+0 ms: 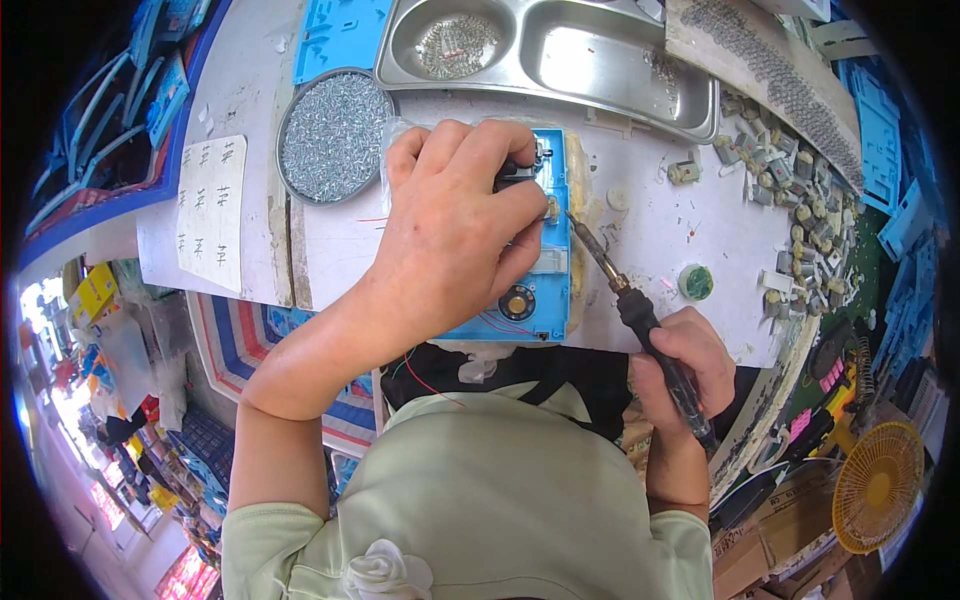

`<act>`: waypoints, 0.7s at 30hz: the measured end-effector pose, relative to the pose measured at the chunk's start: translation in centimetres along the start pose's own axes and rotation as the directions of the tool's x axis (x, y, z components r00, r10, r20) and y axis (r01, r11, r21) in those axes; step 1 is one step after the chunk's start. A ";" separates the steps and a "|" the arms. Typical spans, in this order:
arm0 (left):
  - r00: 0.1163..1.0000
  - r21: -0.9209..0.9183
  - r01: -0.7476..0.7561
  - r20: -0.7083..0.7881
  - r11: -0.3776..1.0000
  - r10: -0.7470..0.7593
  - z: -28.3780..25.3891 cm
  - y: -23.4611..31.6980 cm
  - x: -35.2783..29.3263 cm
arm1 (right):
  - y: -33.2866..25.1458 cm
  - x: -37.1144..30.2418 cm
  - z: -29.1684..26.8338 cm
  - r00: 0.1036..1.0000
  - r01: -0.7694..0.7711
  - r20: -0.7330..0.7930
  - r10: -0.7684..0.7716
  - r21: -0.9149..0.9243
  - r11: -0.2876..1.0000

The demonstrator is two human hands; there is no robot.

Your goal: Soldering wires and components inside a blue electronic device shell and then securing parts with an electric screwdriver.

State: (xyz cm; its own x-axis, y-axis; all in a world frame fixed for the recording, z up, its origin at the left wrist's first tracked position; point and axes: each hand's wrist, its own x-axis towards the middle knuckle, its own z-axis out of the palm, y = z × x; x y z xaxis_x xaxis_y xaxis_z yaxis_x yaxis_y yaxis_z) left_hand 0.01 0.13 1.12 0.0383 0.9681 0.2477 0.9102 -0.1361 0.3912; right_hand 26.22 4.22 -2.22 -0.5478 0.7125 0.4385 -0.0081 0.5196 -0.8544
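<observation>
A blue plastic housing (552,318) lies on the worktable in front of me. It carries a round black speaker (517,302) and thin red wires at its near end. My left hand (445,220) reaches over the housing, its fingers bent and closed on a dark piece at the upper part; the fingers hide what it is. In my right hand (690,370) is a soldering iron (640,315), held by its dark handle. Its tip points up and left, at the housing's right edge beside my left fingertips. Whether the tip touches anything cannot be made out.
A round dish of small screws (335,135) stands left of the housing. Behind is a steel compartment tray (560,100). To the right are a small green-filled tin (695,282) and many small motors (810,225). A yellow fan (878,487) stands lower right.
</observation>
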 end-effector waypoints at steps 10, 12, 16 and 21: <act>1.000 0.027 -0.007 0.023 1.000 0.006 -0.2 0.3 0.2 | -0.2 -0.3 -0.3 1.000 -0.003 0.005 0.003 -0.006 1.000; 1.000 0.029 -0.012 0.021 1.000 0.011 -0.3 0.3 0.2 | -0.2 -0.4 -0.4 1.000 -0.005 0.005 0.005 -0.007 1.000; 1.000 0.031 -0.013 0.024 0.999 0.012 -0.3 0.4 0.2 | -0.3 -0.3 -0.4 1.000 -0.001 -0.001 0.001 -0.001 1.000; 1.000 0.035 -0.012 0.029 0.999 0.011 -0.3 0.5 0.3 | -0.5 -0.5 -0.4 1.000 -0.002 -0.012 0.002 -0.005 1.000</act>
State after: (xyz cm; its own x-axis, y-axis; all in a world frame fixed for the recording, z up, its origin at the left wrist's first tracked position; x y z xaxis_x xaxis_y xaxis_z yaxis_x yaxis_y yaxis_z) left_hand 0.35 0.26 1.69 0.0602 0.9721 0.2266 0.9235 -0.1404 0.3571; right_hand 26.88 3.81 -1.92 -0.5375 0.7190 0.4405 -0.0029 0.5209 -0.8536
